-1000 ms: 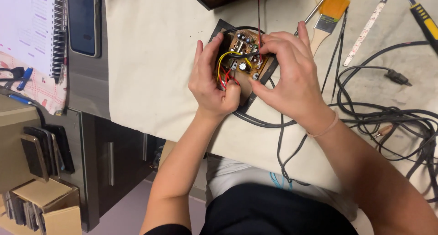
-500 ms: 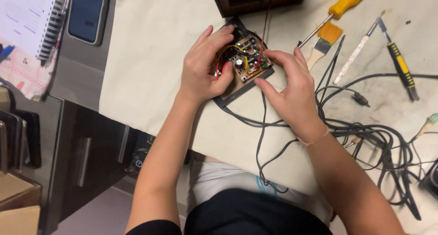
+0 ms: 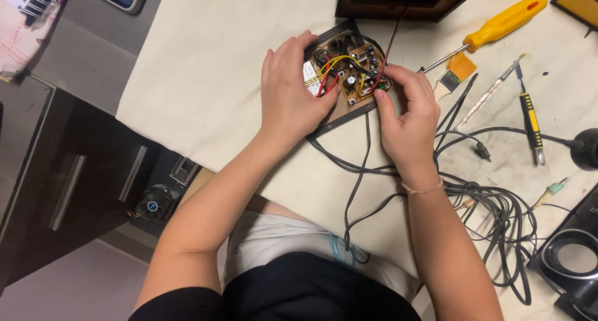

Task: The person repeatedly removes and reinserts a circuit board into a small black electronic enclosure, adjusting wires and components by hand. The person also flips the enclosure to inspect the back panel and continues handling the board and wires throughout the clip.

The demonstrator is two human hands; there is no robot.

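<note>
A brown circuit board [image 3: 349,69] with yellow, red and black wires sits on a dark panel [image 3: 339,118] lying on a cream cloth [image 3: 205,78]. My left hand [image 3: 289,100] grips the board's left side, fingers curled over its near edge. My right hand [image 3: 408,112] holds the board's right corner, thumb and fingertips pinching by a small green part. A thin red wire runs from the board up to a dark wooden box [image 3: 405,0].
A yellow-handled screwdriver [image 3: 492,28], a small brush [image 3: 458,69], tweezers and a yellow-black tool [image 3: 531,118] lie right of the board. Tangled black cables [image 3: 492,215] spread at lower right. A black speaker part [image 3: 570,259] sits at the right edge. Dark drawers [image 3: 68,178] stand left.
The view has shifted, so the board and both hands now sit further right and higher in frame. Both hands stay on the board; the right hand has moved to its right corner.
</note>
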